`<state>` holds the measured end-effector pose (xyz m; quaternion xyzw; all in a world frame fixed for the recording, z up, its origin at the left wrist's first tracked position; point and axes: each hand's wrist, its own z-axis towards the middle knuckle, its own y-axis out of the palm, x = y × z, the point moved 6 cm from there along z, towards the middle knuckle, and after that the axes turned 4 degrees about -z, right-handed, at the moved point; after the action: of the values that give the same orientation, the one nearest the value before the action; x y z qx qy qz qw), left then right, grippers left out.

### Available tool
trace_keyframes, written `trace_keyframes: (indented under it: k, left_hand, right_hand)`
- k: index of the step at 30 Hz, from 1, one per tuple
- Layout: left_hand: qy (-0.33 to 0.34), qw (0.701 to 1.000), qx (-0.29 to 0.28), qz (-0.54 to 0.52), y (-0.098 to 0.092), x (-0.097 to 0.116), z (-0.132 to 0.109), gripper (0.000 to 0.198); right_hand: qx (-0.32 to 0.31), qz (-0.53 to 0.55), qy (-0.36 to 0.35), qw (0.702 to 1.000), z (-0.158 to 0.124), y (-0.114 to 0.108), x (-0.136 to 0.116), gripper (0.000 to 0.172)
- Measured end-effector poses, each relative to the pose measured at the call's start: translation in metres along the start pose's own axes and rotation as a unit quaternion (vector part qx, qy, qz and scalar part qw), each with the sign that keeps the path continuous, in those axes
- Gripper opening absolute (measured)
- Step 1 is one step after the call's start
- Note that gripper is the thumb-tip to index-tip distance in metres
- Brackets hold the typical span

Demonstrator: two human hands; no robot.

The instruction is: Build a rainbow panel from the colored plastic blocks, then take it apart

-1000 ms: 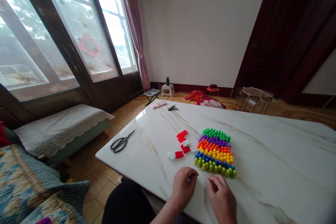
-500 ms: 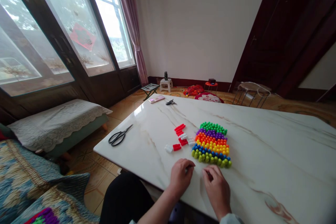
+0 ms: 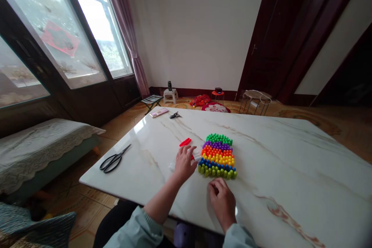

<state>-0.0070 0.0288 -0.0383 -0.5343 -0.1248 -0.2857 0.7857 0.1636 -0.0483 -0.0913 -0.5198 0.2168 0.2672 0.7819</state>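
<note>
My left hand [image 3: 185, 163] is over the small red pieces [image 3: 185, 142] and white pieces [image 3: 172, 166], its fingers apart and curved downward; it covers part of them. Whether a fingertip touches a piece is hard to see. My right hand [image 3: 222, 200] rests low over the table with thumb and fingers pinched together; anything between them is too small to make out. Just beyond it lies a mat of coloured beads [image 3: 217, 158] in bands of green, purple, orange, yellow, blue and olive.
Black-handled scissors [image 3: 114, 159] lie on the left of the white marble-patterned table [image 3: 279, 155]. Toward the far edge are a pink phone-like object [image 3: 159, 112] and small dark pliers or clippers [image 3: 175, 115]. A lace-covered bench [image 3: 46, 143] stands to the left.
My left hand has moved forward and left, away from my right hand, onto the loose pieces, and its fingers have opened. My right hand stays pinched near the beads. The camera view has turned right.
</note>
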Motion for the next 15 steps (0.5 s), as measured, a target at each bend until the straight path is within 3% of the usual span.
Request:
trace_keyframes:
  k: [2, 6, 15]
  left_hand:
    - [0.031, 0.994, -0.086, 0.055, 0.012, -0.005, 0.016, 0.061]
    - [0.073, 0.973, -0.195, 0.104, 0.031, -0.018, 0.027, 0.05]
    - [0.148, 0.965, -0.195, 0.097, 0.035, -0.014, 0.029, 0.039]
  right_hand:
    - [0.001, 0.0, 0.0, 1.0, 0.0, 0.001, 0.0, 0.024]
    - [-0.001, -0.005, -0.005, 1.0, 0.0, 0.003, 0.001, 0.024]
    - [-0.005, -0.016, -0.015, 1.0, 0.0, 0.001, -0.004, 0.021]
